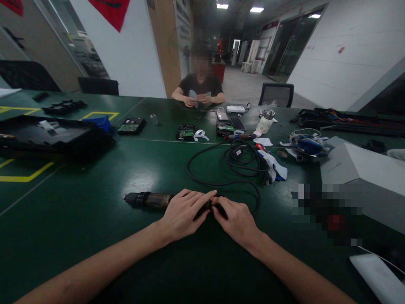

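A long dark tool [148, 199] with a black cable [221, 184] lies on its side on the green table [79, 219], tip pointing left. My left hand [185, 214] lies over its right part, fingers curled down on the body. My right hand [236, 220] meets it from the right, fingertips pinched on the tool's rear end where the cable leaves. The part under both hands is hidden.
The cable loops away into a coil [242, 154]. Circuit boards [186, 132], a white bottle [265, 122], gloves [275, 165] and a black tray [50, 135] lie further back. A grey box [360, 169] stands right. A person [199, 86] sits opposite.
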Action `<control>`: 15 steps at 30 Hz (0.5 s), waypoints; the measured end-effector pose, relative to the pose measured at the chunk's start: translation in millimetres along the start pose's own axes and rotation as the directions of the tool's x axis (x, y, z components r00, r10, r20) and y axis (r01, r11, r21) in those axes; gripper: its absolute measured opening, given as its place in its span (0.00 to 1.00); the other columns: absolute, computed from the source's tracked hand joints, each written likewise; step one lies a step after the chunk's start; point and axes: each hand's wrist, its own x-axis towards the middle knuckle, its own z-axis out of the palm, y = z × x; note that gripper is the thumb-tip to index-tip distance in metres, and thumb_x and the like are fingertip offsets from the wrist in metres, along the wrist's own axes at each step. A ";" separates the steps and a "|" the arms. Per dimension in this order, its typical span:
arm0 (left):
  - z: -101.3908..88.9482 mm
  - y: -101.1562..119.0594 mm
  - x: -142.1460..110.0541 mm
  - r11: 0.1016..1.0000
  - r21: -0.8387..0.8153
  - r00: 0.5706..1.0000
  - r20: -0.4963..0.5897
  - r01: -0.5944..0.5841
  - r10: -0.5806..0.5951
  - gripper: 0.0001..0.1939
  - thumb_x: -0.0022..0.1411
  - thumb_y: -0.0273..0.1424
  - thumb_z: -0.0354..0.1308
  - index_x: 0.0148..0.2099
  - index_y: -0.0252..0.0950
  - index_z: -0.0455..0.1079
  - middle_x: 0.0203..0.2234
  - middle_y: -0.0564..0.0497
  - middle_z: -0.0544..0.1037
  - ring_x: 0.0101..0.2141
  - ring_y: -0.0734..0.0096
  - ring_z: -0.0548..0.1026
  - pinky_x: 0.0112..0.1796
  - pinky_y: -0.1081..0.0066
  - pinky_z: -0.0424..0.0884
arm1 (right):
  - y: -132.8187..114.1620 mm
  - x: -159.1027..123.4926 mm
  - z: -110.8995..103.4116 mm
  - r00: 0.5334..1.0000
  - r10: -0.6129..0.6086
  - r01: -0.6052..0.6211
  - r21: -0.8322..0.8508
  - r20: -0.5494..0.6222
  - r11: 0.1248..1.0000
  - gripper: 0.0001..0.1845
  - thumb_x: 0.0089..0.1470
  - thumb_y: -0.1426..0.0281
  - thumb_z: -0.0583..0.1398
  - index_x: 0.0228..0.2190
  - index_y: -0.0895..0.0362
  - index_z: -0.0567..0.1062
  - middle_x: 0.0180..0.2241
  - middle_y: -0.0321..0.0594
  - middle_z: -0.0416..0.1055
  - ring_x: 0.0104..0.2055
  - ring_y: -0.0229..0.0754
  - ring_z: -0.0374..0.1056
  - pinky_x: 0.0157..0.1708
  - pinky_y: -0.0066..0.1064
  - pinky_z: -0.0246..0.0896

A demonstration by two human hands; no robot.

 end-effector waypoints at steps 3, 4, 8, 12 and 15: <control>0.0 -0.9 -0.4 0.999 -0.013 0.999 -0.007 -0.039 0.039 0.29 0.73 0.31 0.51 0.73 0.41 0.54 0.50 0.48 0.81 0.47 0.67 0.80 0.48 0.63 0.71 | 1.2 -0.2 1.2 1.000 -0.005 0.005 -0.011 -0.001 1.000 0.06 0.69 0.70 0.57 0.47 0.53 0.71 0.45 0.41 0.79 0.42 0.45 0.78 0.42 0.35 0.71; 0.5 -1.4 -0.4 0.999 -0.005 0.999 -0.015 -0.039 0.039 0.28 0.74 0.31 0.51 0.73 0.42 0.54 0.49 0.48 0.81 0.46 0.67 0.80 0.47 0.64 0.71 | 1.4 -0.3 1.4 1.000 -0.004 0.004 -0.011 -0.002 1.000 0.06 0.69 0.70 0.57 0.47 0.53 0.71 0.45 0.41 0.79 0.42 0.45 0.78 0.42 0.35 0.72; 1.2 -2.3 -0.4 0.999 0.037 1.000 -0.029 -0.007 0.009 0.28 0.74 0.34 0.52 0.72 0.41 0.56 0.49 0.48 0.81 0.45 0.66 0.80 0.46 0.64 0.71 | 1.0 -0.3 0.5 1.000 0.003 -0.003 0.004 0.005 1.000 0.07 0.68 0.71 0.57 0.47 0.52 0.71 0.47 0.41 0.79 0.43 0.45 0.78 0.43 0.35 0.72; 0.2 -2.3 -1.0 0.999 -0.009 0.999 0.014 -0.042 0.042 0.30 0.73 0.33 0.52 0.74 0.41 0.52 0.51 0.48 0.80 0.48 0.66 0.79 0.48 0.63 0.71 | -0.1 0.3 -1.5 1.000 0.000 0.000 0.004 0.011 1.000 0.06 0.68 0.71 0.58 0.46 0.53 0.71 0.45 0.41 0.79 0.42 0.45 0.78 0.41 0.34 0.72; 1.0 -2.2 -1.0 1.000 0.005 1.000 0.003 -0.026 0.026 0.28 0.74 0.31 0.51 0.73 0.42 0.54 0.50 0.49 0.80 0.47 0.67 0.80 0.47 0.63 0.70 | -1.0 0.3 -2.3 1.000 0.000 0.000 0.002 0.013 1.000 0.06 0.69 0.71 0.57 0.47 0.53 0.71 0.45 0.41 0.79 0.41 0.45 0.78 0.41 0.35 0.72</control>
